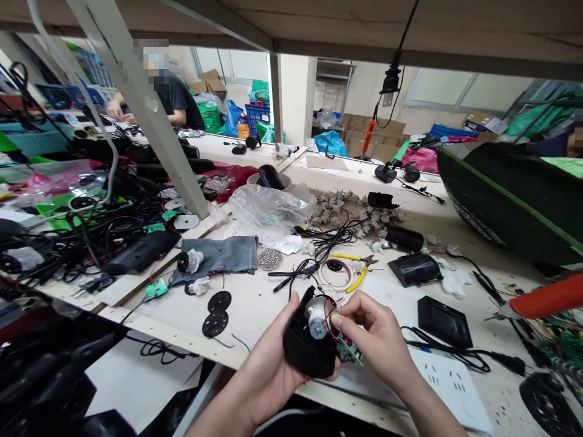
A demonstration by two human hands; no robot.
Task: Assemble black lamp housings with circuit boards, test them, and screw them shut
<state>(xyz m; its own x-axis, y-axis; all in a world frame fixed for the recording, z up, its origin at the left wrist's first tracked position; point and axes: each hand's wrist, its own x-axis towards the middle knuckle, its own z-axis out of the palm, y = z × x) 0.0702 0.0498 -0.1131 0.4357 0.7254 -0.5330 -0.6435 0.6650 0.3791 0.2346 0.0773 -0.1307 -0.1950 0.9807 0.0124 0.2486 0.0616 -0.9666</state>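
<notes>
My left hand [273, 370] is wrapped around a black plastic housing [307, 349], holding it above the front edge of the workbench. A small motor [317, 326] with a white mount sits in the housing's opening. Thin red wires run from it, and a green circuit board [350, 350] hangs at the housing's right side. My right hand [371, 331] has thumb and index finger pinched at the thin wires beside the motor. Just beyond lie yellow-handled cutters [357, 280] and a roll of tape [336, 273].
Black power cords [319, 243] and a heap of white motor parts [339, 209] lie farther back. A black square tray [445, 321] and a white power strip [450, 382] are at right. A plug [390, 82] hangs overhead. Another person [175, 100] sits across the bench.
</notes>
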